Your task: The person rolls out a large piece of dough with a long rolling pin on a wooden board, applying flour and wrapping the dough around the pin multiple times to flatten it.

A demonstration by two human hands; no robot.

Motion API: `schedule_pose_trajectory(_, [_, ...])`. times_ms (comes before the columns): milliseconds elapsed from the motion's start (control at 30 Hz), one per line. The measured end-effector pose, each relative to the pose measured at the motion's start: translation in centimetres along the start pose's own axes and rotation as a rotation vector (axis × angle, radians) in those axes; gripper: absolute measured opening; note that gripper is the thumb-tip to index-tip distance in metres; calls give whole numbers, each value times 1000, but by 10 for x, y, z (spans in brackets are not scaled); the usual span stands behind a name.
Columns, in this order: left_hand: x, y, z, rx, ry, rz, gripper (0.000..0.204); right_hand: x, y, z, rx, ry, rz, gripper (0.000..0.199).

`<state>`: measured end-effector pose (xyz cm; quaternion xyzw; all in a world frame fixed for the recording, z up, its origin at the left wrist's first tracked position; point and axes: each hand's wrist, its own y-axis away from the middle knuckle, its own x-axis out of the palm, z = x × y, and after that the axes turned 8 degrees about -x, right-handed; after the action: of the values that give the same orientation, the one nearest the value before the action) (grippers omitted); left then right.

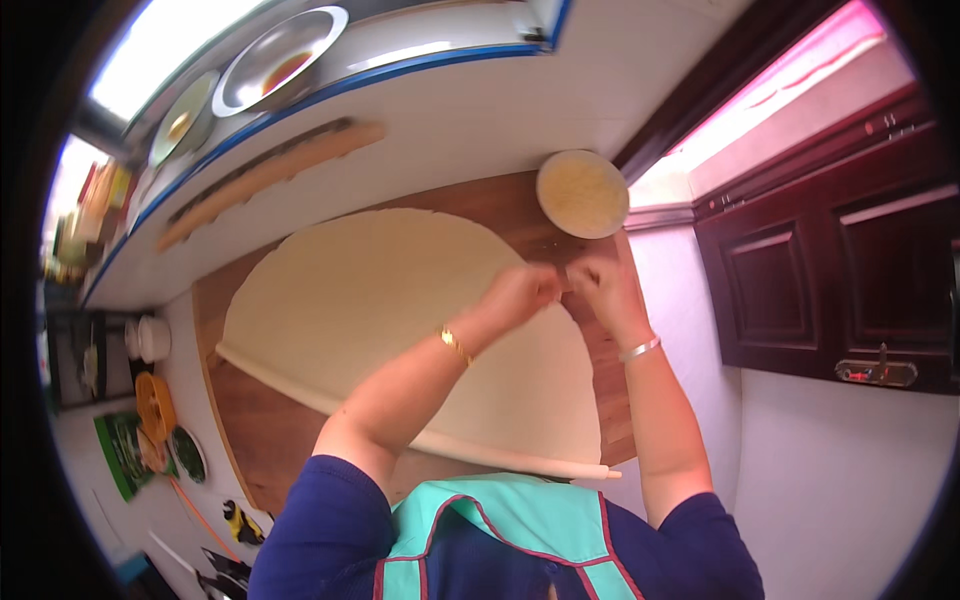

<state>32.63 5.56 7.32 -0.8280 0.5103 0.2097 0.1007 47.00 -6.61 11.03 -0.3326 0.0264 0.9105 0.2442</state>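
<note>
A large thin sheet of pale dough (390, 300) lies spread on a wooden board (260, 420), with its near edge rolled into a long thin roll (420, 435). My left hand (520, 292) and my right hand (605, 285) meet at the sheet's far right edge, fingers pinched together on the dough rim. A gold bracelet sits on my left wrist, a silver one on my right. A round bowl of pale yellow filling (582, 193) stands just beyond my hands on the board's corner.
A long wooden rolling pin (270, 180) lies on the white counter (480, 110) behind the board. Metal bowls (285, 58) stand at the back left. Jars and green packets sit at the far left. Dark wooden cabinets (840, 260) are on the right.
</note>
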Motion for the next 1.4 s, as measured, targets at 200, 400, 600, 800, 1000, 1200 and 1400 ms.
schedule_pose_trajectory(200, [-54, 141, 45, -186, 303, -287, 6, 39, 71, 34, 8, -167, 213, 12])
schedule_pose_trajectory(400, [-217, 212, 90, -337, -206, -404, 7, 121, 18, 132, -101, 93, 173, 14])
schedule_pose_trajectory(600, [-263, 274, 122, -405, -48, -849, 7, 256, -27, 236, 49, -225, 181, 20])
schedule_pose_trajectory(800, [-269, 285, 140, -316, -150, -735, 6, 250, -21, 191, 2, 15, 251, 13])
schedule_pose_trajectory(1000, [-175, 298, 159, -246, -288, -198, 5, 120, 133, 82, 262, 279, 28, 16])
schedule_pose_trajectory(1200, [-131, 358, 160, -170, -426, -312, 4, 109, 219, 34, 255, 331, 150, 18])
schedule_pose_trajectory(1400, [-125, 429, 129, -298, -315, -281, 4, 217, 192, 96, 212, 164, 221, 21])
